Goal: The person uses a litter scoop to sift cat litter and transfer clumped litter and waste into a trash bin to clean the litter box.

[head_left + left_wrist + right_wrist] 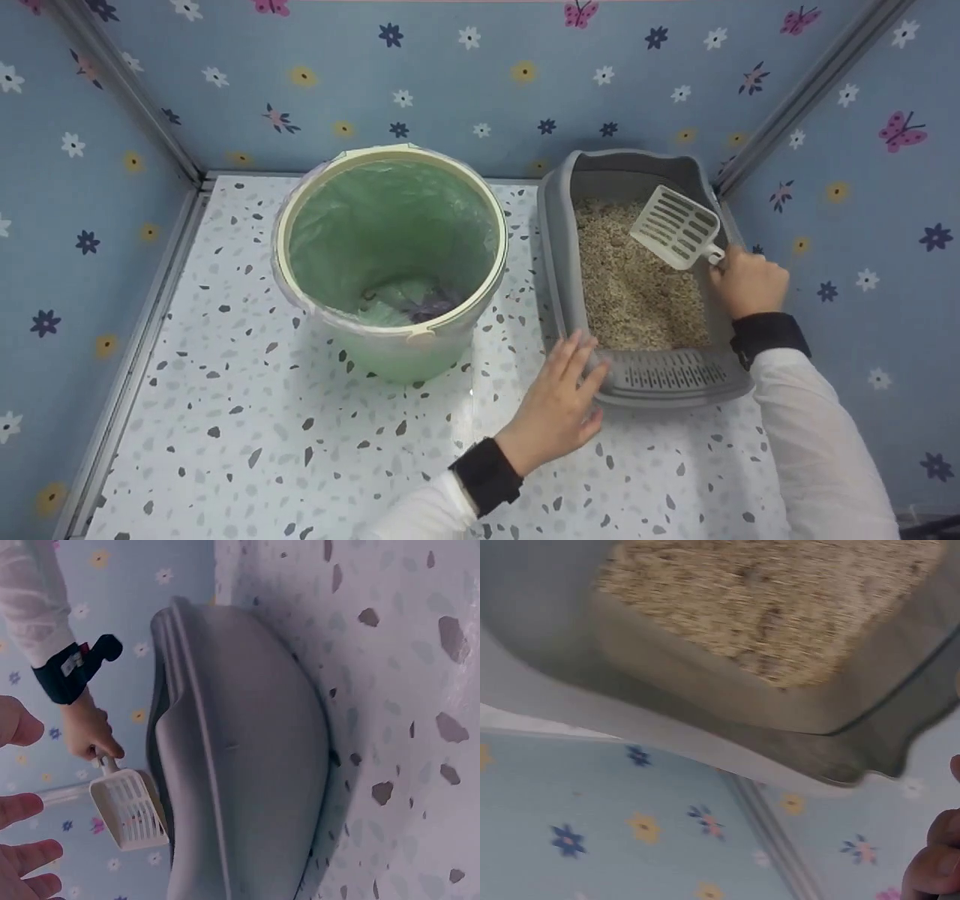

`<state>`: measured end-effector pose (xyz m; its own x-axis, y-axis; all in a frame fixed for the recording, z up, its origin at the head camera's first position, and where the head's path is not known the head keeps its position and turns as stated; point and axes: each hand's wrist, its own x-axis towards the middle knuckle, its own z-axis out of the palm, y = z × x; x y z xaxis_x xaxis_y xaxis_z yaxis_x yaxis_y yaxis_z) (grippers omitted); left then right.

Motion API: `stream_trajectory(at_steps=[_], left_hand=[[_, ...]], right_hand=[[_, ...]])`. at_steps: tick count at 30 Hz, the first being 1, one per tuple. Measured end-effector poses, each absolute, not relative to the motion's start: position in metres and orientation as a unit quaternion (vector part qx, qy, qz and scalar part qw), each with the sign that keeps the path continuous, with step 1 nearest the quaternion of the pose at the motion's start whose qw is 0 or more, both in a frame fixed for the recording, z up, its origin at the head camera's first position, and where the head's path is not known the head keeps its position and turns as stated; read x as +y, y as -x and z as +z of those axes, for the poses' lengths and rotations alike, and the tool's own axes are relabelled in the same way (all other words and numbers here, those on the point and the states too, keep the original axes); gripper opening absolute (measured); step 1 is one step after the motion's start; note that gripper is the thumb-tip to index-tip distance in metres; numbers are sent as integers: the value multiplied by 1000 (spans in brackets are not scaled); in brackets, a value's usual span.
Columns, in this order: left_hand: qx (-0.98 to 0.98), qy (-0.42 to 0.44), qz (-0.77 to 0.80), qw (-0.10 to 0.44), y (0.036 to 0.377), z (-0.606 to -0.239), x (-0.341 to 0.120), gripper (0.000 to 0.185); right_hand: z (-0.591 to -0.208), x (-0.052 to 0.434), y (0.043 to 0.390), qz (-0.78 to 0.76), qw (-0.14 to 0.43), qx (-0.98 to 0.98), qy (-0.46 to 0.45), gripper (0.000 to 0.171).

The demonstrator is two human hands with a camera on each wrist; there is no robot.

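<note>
A grey litter box (555,247) (247,757) (727,742) filled with beige litter (634,285) (780,607) stands on the speckled floor at right. My right hand (742,281) (90,731) grips the handle of a white slotted scoop (677,226) (129,810), held above the litter near the box's right wall. My left hand (559,405) lies with straight fingers against the box's front-left corner. In the left wrist view only its fingertips (26,859) show at the left edge.
A cream bin (390,255) lined with a green bag stands left of the litter box, something dark at its bottom. Blue flowered walls (480,75) close in the back and both sides. Speckled floor (247,435) lies in front.
</note>
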<state>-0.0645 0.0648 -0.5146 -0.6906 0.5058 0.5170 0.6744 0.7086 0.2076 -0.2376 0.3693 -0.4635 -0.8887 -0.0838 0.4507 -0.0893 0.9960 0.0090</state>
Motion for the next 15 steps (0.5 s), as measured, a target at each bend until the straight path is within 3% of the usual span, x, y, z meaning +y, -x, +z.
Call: stream_trajectory(at_steps=[8, 15], left_hand=[[-914, 368, -115, 129, 77, -538, 97, 70], [-911, 399, -26, 100, 93, -544, 115, 77]], right_hand=[[-487, 391, 237, 21, 155, -988, -14, 13], [-499, 399, 237, 3, 107, -994, 13, 17]])
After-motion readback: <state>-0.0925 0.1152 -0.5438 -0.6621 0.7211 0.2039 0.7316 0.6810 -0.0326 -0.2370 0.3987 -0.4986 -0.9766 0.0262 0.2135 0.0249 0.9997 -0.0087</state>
